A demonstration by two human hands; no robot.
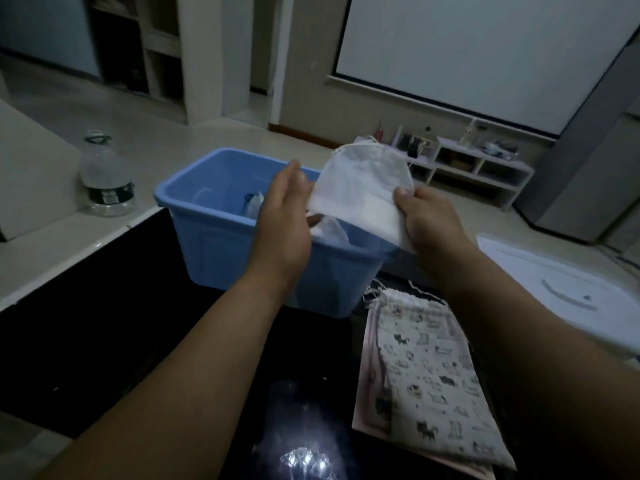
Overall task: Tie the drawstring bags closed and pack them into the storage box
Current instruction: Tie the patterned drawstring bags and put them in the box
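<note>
A plain white drawstring bag (363,181) is held above the blue storage box (207,244), its drawn top pointing away from me. My right hand (429,223) pinches its near right corner. My left hand (284,220) rests flat against its left edge, fingers straight; whether it grips is unclear. Pale bags (329,232) lie inside the box. A patterned drawstring bag (422,372) with small animal prints lies flat on the black table, right of the box, on top of a pink bag (367,393).
The black glossy table (138,341) carries the box at its far edge. A large water bottle (104,181) stands on the floor to the left. A white lid-like sheet (561,289) lies at the right. A low white shelf (485,164) stands behind.
</note>
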